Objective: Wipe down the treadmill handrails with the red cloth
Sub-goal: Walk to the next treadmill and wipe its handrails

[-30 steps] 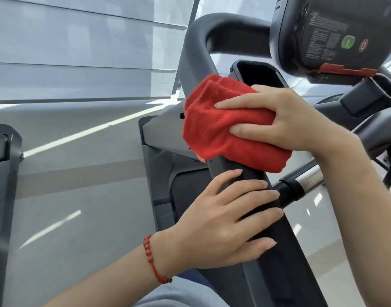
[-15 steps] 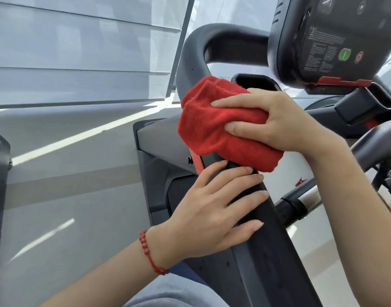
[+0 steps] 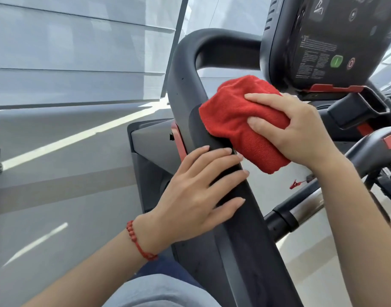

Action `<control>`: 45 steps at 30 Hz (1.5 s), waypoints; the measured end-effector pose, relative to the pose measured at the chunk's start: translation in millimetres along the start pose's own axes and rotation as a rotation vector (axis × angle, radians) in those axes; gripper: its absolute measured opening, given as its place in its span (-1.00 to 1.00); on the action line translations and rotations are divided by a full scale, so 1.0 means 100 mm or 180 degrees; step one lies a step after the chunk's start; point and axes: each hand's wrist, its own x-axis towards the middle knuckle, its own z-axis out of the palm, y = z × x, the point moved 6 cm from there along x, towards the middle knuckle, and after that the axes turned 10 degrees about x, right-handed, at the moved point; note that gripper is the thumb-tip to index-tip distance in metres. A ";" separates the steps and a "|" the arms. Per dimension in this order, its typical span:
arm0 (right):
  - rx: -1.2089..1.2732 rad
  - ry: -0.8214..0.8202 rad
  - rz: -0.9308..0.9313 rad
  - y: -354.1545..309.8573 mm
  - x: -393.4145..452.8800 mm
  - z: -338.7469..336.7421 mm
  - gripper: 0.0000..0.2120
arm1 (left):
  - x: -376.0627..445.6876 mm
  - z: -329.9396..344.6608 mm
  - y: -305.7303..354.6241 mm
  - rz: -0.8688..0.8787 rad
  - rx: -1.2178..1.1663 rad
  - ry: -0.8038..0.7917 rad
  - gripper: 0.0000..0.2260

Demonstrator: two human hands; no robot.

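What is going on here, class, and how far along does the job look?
A person is cleaning a treadmill. The right hand clutches a bunched red cloth and presses it against the inner side of the dark handrail, just below its upper bend. The left hand, with a red bead bracelet on its wrist, lies flat on the rail lower down, fingers spread, steadying it. The console hangs above the cloth. How much of the rail has been wiped cannot be told.
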 end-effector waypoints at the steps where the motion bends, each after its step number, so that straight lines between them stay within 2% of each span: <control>1: -0.0036 -0.0001 0.0085 0.06 -0.01 0.00 -0.63 | 0.03 0.01 -0.05 -0.0074 0.0036 -0.0034 -0.70; 9: -0.0133 0.0118 0.0189 0.14 0.29 0.13 -0.65 | 0.09 0.07 -0.18 -0.0246 0.0110 -0.0114 -0.69; 20: -0.0126 0.0064 0.0179 0.16 0.00 0.12 -0.61 | 0.08 0.07 -0.17 -0.0290 0.0061 -0.0060 -0.68; 28: -0.0295 0.0420 0.0611 0.50 -0.17 -0.19 -0.63 | 0.19 0.06 -0.18 -0.0271 0.0149 -0.0077 -0.69; 34: 0.0020 0.0367 0.0532 0.45 -0.24 -0.08 -0.59 | 0.31 0.09 -0.22 -0.0233 0.0221 -0.0146 -0.66; 45: -0.0179 0.0444 0.0812 0.79 0.10 -0.33 -0.63 | 0.37 0.15 -0.22 -0.0229 0.0207 -0.0392 -0.70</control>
